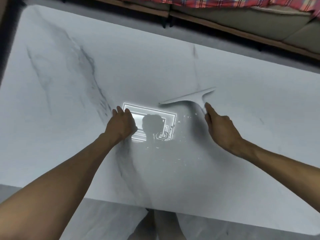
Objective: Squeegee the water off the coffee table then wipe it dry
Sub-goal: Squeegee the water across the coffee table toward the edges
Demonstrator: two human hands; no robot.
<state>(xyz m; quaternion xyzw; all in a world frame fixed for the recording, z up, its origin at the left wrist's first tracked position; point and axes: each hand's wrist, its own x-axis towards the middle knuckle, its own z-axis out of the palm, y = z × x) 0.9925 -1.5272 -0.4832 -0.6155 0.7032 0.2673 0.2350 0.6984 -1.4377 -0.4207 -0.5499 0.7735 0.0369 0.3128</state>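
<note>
Left hand point(121, 125) on wet coffee table point(155, 66); right hand point(220, 129) grips squeegee point(190, 98).

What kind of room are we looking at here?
Most likely a home living room: a marble-look coffee table stands before a sofa draped with a plaid blanket, and a squeegee is on the wet tabletop.

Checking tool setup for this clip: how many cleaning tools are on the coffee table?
1: a squeegee right of centre on the coffee table, its handle in the right hand. No cloth shows; one could lie outside the view.
</note>
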